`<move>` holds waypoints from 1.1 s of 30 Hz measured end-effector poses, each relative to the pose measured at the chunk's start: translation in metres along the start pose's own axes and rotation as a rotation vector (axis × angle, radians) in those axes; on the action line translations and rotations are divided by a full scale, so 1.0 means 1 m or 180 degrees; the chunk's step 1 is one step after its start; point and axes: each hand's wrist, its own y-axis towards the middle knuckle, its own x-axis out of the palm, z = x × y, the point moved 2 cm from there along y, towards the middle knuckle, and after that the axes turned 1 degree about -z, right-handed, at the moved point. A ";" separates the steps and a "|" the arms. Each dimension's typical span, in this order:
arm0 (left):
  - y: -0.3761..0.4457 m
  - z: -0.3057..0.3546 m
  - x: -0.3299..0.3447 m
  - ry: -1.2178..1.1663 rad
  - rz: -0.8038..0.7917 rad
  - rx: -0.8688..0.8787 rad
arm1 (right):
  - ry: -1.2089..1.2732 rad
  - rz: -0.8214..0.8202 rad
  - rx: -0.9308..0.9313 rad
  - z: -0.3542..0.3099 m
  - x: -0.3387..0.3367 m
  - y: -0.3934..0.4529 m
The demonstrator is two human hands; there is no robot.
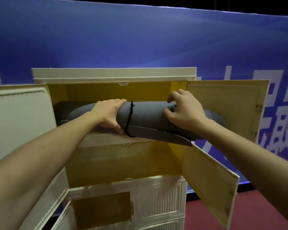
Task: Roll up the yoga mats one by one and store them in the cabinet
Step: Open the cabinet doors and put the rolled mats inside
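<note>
Grey yoga mat (146,117), tied with black cord (130,118), lies crosswise in cabinet (114,74) top compartment; left hand (109,114) clamps it steady, right hand (184,110) fingers curl round its loose edge, seemingly tucking.

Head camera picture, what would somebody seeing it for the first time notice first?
A rolled grey yoga mat tied with a black cord lies across the top compartment of a cream cabinet, its loose edge sticking out the front. The left hand grips it beside the cord, the right hand nearer its right end. Behind is a blue banner.
</note>
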 end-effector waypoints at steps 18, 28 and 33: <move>0.025 -0.021 0.008 -0.0180 -0.0672 -0.0155 | 0.2207 0.0746 0.2697 0.058 0.039 -0.087; 0.068 0.023 0.037 -0.0389 0.0175 -0.0037 | 0.2481 0.0200 0.1994 0.026 0.068 -0.025; 0.074 0.027 0.044 -0.0255 0.0016 -0.0404 | 0.1923 -0.0513 0.2086 0.051 0.100 0.006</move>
